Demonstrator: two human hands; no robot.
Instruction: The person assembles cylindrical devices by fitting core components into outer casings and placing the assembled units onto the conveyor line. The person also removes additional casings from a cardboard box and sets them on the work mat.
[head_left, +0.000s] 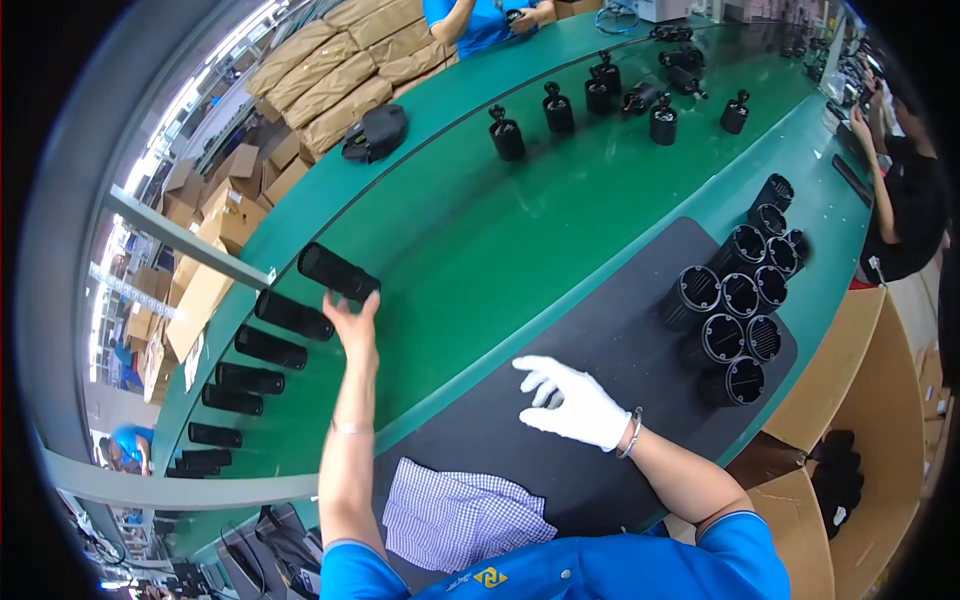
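My bare left hand [352, 322] is stretched out to the left side of the green work surface. Its thumb and fingers grip the near end of a black ribbed cylinder [336, 270], which tilts up and away. Beside it runs a row of similar black cylinders, the closest being this one [293, 314]. My right hand [575, 402], in a white glove, hovers over the dark grey mat [610, 330] with its fingers apart and nothing in them. A checked cloth [460, 515] lies crumpled on the mat between my forearms.
Several open-topped black cylinders [740, 295] stand grouped on the mat's right. Black parts with knobbed tops [506, 134] stand across the green belt [440, 230]. A grey rail [190, 238] crosses at left. Open cardboard box [880, 390] at right. Co-workers [905, 190] are nearby.
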